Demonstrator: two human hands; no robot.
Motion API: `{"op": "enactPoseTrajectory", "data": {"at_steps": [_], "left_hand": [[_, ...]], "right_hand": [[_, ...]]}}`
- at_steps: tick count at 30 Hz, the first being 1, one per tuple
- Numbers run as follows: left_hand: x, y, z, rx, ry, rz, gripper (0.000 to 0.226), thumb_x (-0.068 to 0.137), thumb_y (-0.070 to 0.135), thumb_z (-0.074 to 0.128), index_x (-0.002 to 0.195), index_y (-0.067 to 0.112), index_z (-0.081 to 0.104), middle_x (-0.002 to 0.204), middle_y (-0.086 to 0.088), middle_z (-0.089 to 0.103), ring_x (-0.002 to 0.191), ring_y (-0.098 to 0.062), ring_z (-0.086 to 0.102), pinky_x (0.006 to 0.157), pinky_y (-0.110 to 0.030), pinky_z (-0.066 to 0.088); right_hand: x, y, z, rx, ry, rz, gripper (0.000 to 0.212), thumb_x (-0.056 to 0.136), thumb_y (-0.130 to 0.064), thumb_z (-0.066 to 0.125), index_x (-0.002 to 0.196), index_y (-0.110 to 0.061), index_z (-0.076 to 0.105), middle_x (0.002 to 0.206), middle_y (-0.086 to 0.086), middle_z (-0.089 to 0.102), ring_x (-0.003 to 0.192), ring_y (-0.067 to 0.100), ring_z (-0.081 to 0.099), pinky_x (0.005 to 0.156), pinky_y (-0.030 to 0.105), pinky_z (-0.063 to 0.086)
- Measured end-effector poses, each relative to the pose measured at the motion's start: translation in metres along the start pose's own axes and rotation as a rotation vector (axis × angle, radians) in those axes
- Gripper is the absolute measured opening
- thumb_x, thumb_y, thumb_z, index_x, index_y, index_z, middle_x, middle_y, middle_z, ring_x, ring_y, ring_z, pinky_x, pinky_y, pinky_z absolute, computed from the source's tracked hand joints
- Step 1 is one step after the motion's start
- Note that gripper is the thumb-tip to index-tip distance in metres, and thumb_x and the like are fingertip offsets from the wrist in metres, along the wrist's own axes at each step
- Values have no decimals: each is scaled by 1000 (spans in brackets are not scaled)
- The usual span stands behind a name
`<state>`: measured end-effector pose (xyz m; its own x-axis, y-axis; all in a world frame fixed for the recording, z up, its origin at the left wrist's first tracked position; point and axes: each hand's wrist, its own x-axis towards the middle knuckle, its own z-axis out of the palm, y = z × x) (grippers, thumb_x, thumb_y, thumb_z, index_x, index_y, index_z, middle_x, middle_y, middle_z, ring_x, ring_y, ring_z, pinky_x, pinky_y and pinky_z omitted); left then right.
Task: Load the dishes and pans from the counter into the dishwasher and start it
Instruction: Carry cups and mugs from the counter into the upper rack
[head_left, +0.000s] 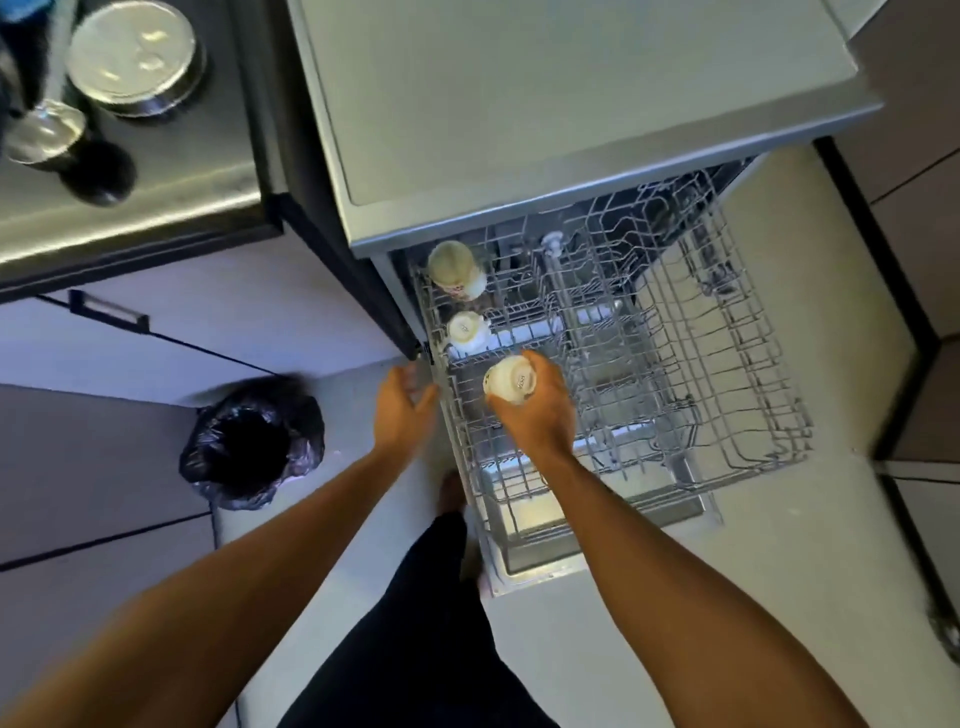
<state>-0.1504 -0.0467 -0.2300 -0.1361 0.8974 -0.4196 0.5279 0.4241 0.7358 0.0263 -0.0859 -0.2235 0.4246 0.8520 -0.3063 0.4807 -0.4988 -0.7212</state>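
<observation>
- The right hand (540, 415), its grip clamped on an upturned cream cup (511, 384), is holding it over the near-left part of the pulled-out rack (727, 364).
- The left hand (402, 410), grip apart, is hovering just beside the rack's left edge.
- A white cup (466, 330) and a pale tumbler (456, 270) are sitting upturned farther along.

Glossy ceramic cup (510, 383), wire rack (675, 364)

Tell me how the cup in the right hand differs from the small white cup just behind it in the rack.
The held cup is gripped by the right hand; the racked cup stands free in the rack. The held cup is nearer the rack's front, the racked cup further back. Both are white and base-up, along the rack's left side.
</observation>
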Motion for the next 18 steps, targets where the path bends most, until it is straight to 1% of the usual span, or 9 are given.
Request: {"op": "enactPoseTrajectory", "data": {"at_steps": [3, 5, 7, 9, 10, 12, 14, 15, 18], "left_hand": [[22, 12, 21, -123, 22, -91, 40, 93, 21, 64, 128, 8, 49, 110, -2, 56, 97, -19, 58, 75, -22, 45], [39, 12, 29, -141, 23, -125, 38, 94, 20, 64, 127, 10, 48, 107, 0, 57, 93, -17, 59, 76, -23, 47], [50, 11, 31, -131, 16, -121, 35, 92, 20, 67, 122, 14, 50, 107, -3, 63, 90, -19, 65, 71, -21, 51], [60, 6, 33, -51, -1, -91, 28, 91, 20, 66, 116, 16, 54, 105, -6, 67, 84, -18, 67, 62, -12, 48], [63, 3, 34, -12, -16, -71, 26, 91, 22, 65, 114, 16, 55, 105, -6, 67, 83, -19, 67, 60, -12, 46], [67, -1, 35, 51, -38, -46, 30, 90, 30, 62, 117, 19, 56, 108, -7, 65, 88, -25, 67, 69, -25, 51], [67, -1, 37, 84, -41, -22, 35, 89, 30, 57, 122, 18, 56, 114, -8, 60, 94, -30, 64, 80, -37, 53], [66, 0, 39, 89, -30, -15, 35, 89, 26, 56, 123, 16, 56, 115, -9, 57, 96, -31, 63, 83, -39, 52], [65, 4, 43, 95, -12, -23, 31, 92, 13, 54, 123, 10, 55, 118, -12, 52, 100, -28, 57, 85, -36, 49]], "right_hand": [[25, 10, 15, -91, -75, -51, 84, 64, -27, 91, 133, -35, 45, 129, -3, 56, 104, 24, 63, 79, 41, 56], [42, 16, 29, -172, -126, -111, 83, 64, -24, 89, 132, -35, 44, 129, 0, 55, 103, 30, 64, 80, 46, 57], [55, 19, 36, -254, -179, -181, 81, 65, -24, 88, 134, -30, 48, 130, 1, 56, 101, 32, 65, 78, 45, 57], [66, 22, 43, -340, -231, -241, 81, 66, -26, 87, 137, -29, 48, 131, 0, 55, 102, 31, 65, 78, 42, 56], [69, 24, 46, -382, -261, -265, 81, 67, -27, 86, 138, -30, 47, 132, -1, 54, 102, 30, 65, 78, 41, 56], [72, 26, 52, -457, -328, -281, 81, 68, -25, 84, 138, -33, 45, 131, -3, 53, 100, 29, 66, 76, 39, 55], [70, 27, 55, -506, -351, -296, 79, 69, -21, 81, 137, -35, 43, 130, -4, 53, 97, 29, 67, 73, 38, 55], [69, 29, 57, -519, -345, -307, 79, 70, -19, 80, 137, -35, 43, 129, -4, 53, 95, 29, 67, 71, 38, 56], [65, 31, 62, -518, -331, -353, 79, 72, -13, 77, 140, -35, 43, 131, -4, 54, 94, 27, 66, 70, 39, 58]]}}
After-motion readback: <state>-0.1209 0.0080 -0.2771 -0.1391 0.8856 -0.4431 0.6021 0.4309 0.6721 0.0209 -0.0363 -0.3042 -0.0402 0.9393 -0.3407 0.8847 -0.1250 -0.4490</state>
